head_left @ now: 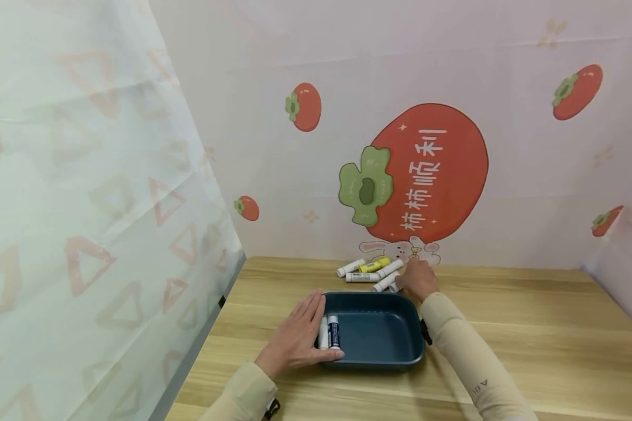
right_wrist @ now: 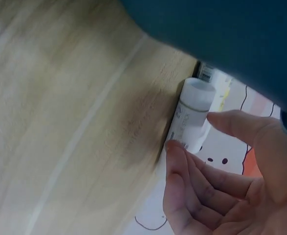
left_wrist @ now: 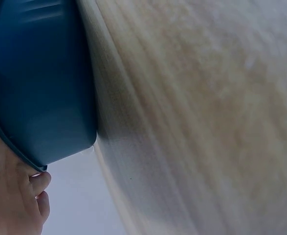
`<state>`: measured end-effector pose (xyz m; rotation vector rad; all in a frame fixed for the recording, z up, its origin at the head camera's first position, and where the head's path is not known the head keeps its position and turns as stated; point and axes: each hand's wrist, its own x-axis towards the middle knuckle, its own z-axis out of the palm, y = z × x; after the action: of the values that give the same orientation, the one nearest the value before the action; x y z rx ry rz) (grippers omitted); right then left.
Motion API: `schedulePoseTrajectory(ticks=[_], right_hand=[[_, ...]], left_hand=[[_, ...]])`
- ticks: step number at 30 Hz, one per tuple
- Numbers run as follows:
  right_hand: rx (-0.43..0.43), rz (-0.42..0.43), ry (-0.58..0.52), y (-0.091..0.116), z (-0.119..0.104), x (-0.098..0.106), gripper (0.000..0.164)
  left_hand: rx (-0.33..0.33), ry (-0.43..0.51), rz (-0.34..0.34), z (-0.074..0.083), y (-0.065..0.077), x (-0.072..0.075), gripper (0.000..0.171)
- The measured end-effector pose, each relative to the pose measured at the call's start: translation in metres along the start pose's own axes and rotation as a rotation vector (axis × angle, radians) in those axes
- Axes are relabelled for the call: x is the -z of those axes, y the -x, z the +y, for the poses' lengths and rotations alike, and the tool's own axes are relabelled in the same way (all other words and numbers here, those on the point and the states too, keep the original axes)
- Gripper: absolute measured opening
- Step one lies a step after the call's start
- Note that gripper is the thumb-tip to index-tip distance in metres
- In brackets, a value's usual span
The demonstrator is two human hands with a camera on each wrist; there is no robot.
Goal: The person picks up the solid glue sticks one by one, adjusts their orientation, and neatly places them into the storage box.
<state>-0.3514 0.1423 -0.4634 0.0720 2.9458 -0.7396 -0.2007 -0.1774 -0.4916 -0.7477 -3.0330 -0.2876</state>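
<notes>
A dark teal baking dish [head_left: 379,339] stands before me on the table. My left hand [head_left: 297,333] rests along its left end, fingers straight over the left rim, thumb lying across the front rim. Inside the dish, beside that hand, lie a white glue stick [head_left: 323,333] and a dark-labelled glue stick [head_left: 334,332]. Behind the dish my right hand [head_left: 420,278] reaches into a pile; in the right wrist view its thumb and fingertips pinch a white glue stick [right_wrist: 189,115]. Next to it are several more white glue sticks [head_left: 362,277] and a yellow glue stick [head_left: 374,265].
The wooden table [head_left: 516,327] runs back to a wall sheet [head_left: 526,175] printed with persimmons. A pale patterned sheet [head_left: 105,193] hangs along the left side. The dish's right side sits close to my right sleeve [head_left: 469,351].
</notes>
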Motion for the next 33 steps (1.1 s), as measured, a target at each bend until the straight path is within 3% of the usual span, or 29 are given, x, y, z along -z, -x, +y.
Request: schedulePoseTrajectory(ticks=[3, 13, 33], right_hand=[[-0.023, -0.005, 0.024, 0.0, 0.001, 0.001, 0.049], [-0.04, -0.073, 0.065, 0.002, 0.014, 0.003, 0.029], [0.088, -0.048, 0.134, 0.006, 0.016, 0.021, 0.033]], left_hand=[[-0.005, 0.0, 0.004, 0.001, 0.0, -0.002, 0.126], [-0.026, 0.002, 0.011, 0.001, 0.001, -0.001, 0.126], [-0.024, -0.008, 0.027, -0.005, -0.002, -0.003, 0.126]])
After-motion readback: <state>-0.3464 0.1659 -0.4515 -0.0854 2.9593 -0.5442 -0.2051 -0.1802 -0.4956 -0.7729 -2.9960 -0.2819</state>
